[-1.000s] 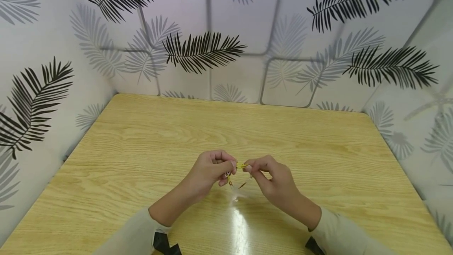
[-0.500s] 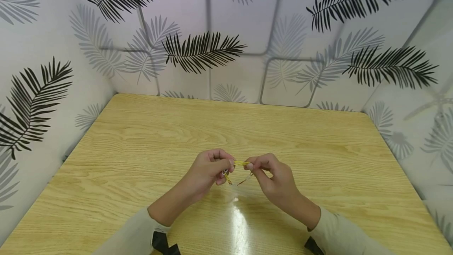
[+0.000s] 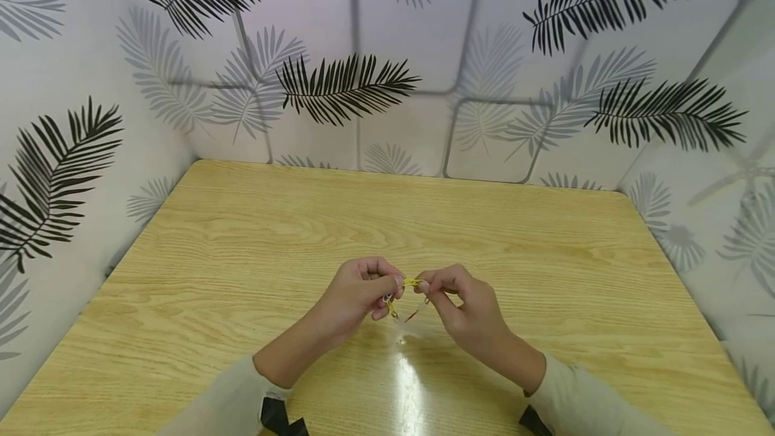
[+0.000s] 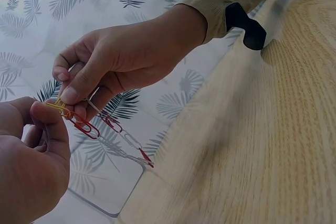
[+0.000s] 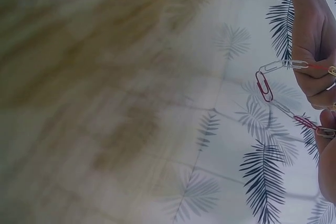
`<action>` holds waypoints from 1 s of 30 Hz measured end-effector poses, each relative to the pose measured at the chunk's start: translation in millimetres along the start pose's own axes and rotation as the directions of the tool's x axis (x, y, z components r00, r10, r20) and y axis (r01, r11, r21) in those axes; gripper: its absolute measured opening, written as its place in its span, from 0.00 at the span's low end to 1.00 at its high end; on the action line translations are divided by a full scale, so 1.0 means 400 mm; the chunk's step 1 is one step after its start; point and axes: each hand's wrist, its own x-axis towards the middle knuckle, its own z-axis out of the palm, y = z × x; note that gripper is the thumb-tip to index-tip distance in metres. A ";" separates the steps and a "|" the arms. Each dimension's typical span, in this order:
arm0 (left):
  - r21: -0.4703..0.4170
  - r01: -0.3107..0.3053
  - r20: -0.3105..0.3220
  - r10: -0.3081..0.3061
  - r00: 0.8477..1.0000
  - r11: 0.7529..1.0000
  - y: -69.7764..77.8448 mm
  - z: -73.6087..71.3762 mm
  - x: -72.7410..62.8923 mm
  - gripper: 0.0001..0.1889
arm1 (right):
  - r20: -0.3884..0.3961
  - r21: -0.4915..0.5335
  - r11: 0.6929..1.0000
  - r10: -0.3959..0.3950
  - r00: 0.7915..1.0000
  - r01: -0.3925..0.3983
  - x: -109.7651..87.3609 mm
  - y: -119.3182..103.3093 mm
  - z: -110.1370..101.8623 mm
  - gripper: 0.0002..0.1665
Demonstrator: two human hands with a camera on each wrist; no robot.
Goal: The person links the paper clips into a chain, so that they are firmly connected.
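In the head view, my left hand (image 3: 357,295) and right hand (image 3: 475,305) face each other above the table. Between thumb and forefinger, each pinches an end of a yellow paper clip (image 3: 412,282); whether this is one clip or two linked ones I cannot tell. A chain of red and white paper clips droops from hand to hand in a loop. The right wrist view shows a red clip (image 5: 264,86) at its bend and a white clip (image 5: 283,65) beside it. Another red clip (image 4: 84,127) hangs close to the fingertips in the left wrist view. Fingers hide the clip ends.
A wood-grain table (image 3: 290,221) lies under both hands, with a bright glare streak near its front. White sheets with a leaf pattern (image 3: 399,133) stand around its back and sides. Black bands (image 3: 275,416) sit at the sleeve cuffs.
Both hands rose slightly and drew a little apart by half a second ago, then came back down and closer. The chain's loop swayed with them. Both grips stay on the yellow clip.
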 end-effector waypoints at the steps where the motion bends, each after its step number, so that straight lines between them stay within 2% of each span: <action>1: 0.005 -0.003 0.000 0.003 1.000 1.000 -0.001 0.000 0.000 0.04 | 0.001 -0.001 1.000 -0.006 1.000 0.006 0.001 0.000 -0.001 0.20; 5: 0.036 -0.018 -0.005 0.018 1.000 0.999 0.000 -0.003 0.000 0.02 | 0.022 -0.015 1.000 0.003 1.000 -0.002 0.005 0.000 -0.005 0.19; 9: 0.081 -0.029 -0.011 0.030 1.000 0.996 0.005 -0.003 -0.002 0.04 | 0.050 -0.055 0.998 -0.003 0.999 0.006 0.010 0.001 -0.011 0.19; 16: 0.126 -0.008 -0.028 0.011 1.000 0.992 0.005 0.003 -0.004 0.11 | 0.094 -0.127 0.992 -0.013 0.995 0.025 0.010 -0.001 -0.012 0.18; 21: 0.185 0.001 -0.029 0.004 1.000 0.983 0.007 0.010 -0.006 0.10 | 0.093 -0.111 0.993 -0.021 0.995 0.031 0.009 -0.003 -0.005 0.18; 26: 0.252 -0.018 -0.030 0.027 0.999 0.967 0.010 0.011 -0.009 0.08 | 0.085 -0.074 0.997 0.020 0.996 -0.013 0.006 -0.004 0.002 0.17; 30: 0.346 -0.041 -0.030 0.054 0.998 0.937 0.010 0.004 -0.008 0.08 | 0.081 -0.064 0.997 0.055 0.995 -0.049 0.003 -0.003 0.003 0.16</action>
